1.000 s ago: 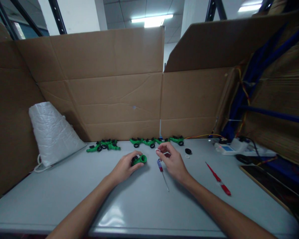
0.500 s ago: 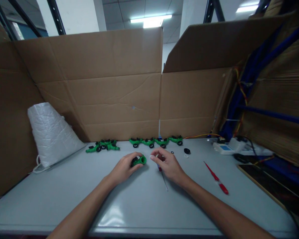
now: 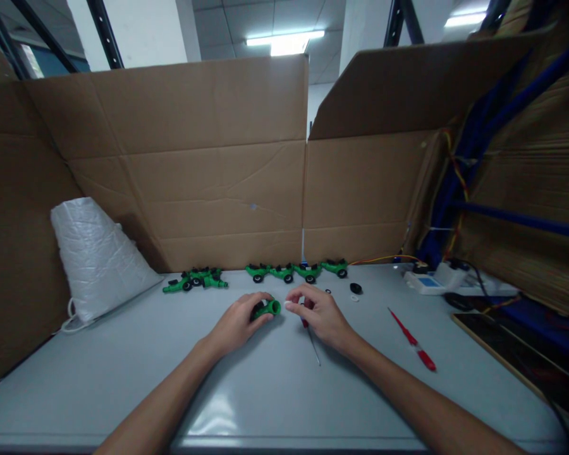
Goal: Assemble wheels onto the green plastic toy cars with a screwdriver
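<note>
Near the middle of the table, my left hand (image 3: 239,321) is closed around a green plastic fitting (image 3: 271,308). Its round hollow end faces right, while the fingers cover much of the rest. Just right of that end, apart from it, my right hand (image 3: 318,314) has thumb and forefinger pinched together. A tiny whitish bit (image 3: 287,304) shows at those fingertips, too small to name. Beneath the same fingers is a screwdriver (image 3: 314,347) with a red part on its handle, its thin shaft slanting toward me; the hand hides most of the handle.
Several green assemblies with black round parts (image 3: 306,272) line the cardboard wall (image 3: 218,183), with another group (image 3: 194,278) farther left. A black disc (image 3: 355,288), a white ring (image 3: 354,299) and a red pointed tool (image 3: 412,341) lie right. A white bag (image 3: 102,259) stands left; a power strip (image 3: 483,287) sits back right.
The green fitting's open end has shifted very slightly to the right, closer to the right fingertips. Both hands keep nearly the same pose, and the loose things on the table have not moved.
</note>
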Motion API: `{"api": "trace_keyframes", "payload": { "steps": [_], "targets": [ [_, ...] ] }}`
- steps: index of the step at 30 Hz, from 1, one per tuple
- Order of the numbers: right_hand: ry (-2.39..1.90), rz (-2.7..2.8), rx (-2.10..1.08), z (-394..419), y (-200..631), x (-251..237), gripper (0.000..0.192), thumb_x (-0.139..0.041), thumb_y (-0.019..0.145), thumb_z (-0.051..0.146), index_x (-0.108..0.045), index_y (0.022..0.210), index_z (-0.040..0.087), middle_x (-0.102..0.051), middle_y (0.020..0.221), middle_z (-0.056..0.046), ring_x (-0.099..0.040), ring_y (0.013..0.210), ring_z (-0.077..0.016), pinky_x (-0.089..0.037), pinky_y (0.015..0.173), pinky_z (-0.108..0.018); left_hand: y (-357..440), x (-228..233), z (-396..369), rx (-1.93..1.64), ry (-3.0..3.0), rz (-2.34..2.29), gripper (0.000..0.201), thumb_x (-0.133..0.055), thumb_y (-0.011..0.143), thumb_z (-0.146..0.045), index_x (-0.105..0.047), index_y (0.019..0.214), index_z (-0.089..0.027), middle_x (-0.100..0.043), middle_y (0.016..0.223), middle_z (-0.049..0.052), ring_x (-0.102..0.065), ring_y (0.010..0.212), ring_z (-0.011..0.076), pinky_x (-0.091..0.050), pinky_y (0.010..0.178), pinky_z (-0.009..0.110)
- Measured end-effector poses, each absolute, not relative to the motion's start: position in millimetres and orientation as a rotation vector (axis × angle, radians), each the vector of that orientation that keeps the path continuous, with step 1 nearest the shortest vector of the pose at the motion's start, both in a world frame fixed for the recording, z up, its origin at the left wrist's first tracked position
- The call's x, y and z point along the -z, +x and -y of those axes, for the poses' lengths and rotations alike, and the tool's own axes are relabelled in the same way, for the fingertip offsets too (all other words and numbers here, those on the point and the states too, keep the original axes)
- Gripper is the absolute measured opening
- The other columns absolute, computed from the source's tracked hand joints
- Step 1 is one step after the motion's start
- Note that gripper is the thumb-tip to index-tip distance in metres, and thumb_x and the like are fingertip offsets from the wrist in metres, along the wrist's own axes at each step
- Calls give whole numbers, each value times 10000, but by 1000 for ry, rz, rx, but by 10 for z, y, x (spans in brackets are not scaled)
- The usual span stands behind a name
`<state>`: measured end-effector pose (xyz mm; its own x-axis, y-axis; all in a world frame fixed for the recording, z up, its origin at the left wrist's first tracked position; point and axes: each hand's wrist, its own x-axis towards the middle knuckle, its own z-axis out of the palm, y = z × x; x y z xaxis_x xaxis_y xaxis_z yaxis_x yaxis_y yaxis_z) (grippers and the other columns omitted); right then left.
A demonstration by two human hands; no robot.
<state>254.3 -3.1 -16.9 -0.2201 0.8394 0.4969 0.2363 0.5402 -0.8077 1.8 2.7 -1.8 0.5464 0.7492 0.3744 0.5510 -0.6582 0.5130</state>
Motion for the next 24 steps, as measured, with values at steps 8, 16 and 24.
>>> {"api": "trace_keyframes", "payload": {
  "steps": [8,16,24],
  "targets": [
    [-897,1749,-750,29,2522,197,178,-753,914,417,-769,895,241,-717,851,-18,-609,716,-187,-442,641,-291,13,36,-23,-826,2472,-1084,302,-628,1041,-398,-649,1309,-261,-735,1245,86,-678,1132,267,-517,1021,388],
    [-927,1761,-769,42,2519,185,206,-696,954,440,-741,949,239,-715,869,-8,-560,670,-173,-427,638,-293,41,-2,17,-846,2466,-1044,308,-621,1045,-400,-653,1320,-266,-734,1265,91,-675,1159,274,-523,1022,393],
    [-934,1787,-724,48,2507,185,182,-660,995,412,-684,960,235,-704,896,-1,-558,688,-169,-406,654,-287,112,-21,66,-803,2421,-1023,282,-596,1061,-404,-653,1296,-260,-736,1259,82,-690,1110,253,-528,951,339]
  ]
}}
